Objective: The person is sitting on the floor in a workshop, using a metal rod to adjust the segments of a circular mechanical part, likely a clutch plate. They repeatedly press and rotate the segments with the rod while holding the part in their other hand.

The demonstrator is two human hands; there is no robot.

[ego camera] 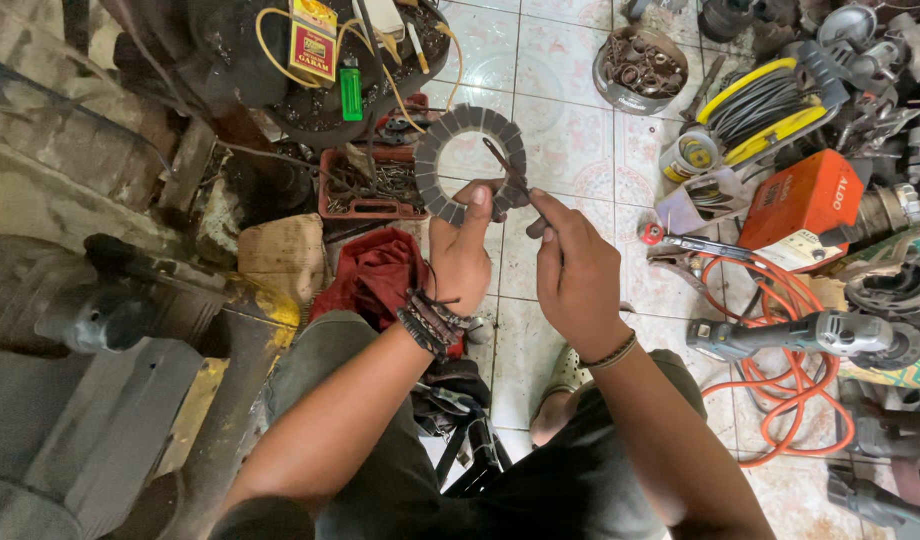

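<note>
Overhead, the person sat low over a tiled floor [570, 130], and both hands met above it near the middle of the view. The left hand [460, 255] was closed on the lower edge of a grey segmented ring [450, 150], thumb pressed flat on its face, so that the ring stood up and away from the fingers. The right hand [578, 275] was closed narrowly around a thin dark metal tool [510, 175]; the tool ran up and left from the fingers and its tip lay across the ring's right side. The two hands were just beside each other, nearly touching.

Directly behind the ring sat a red tray of small metal parts [370, 190], partly hidden by it. A green lighter [351, 92] lay on a dark round machine part [230, 60] towards the floor's far left. A red cloth [375, 275] lay below the left hand. To the far right stood a round tin of rings and washers [640, 68], a yellow cable reel [765, 105] and an orange machine case [802, 198]. An angle grinder [810, 338] rested on a coiled orange cable [790, 380] at the right edge, well apart from the hands.
</note>
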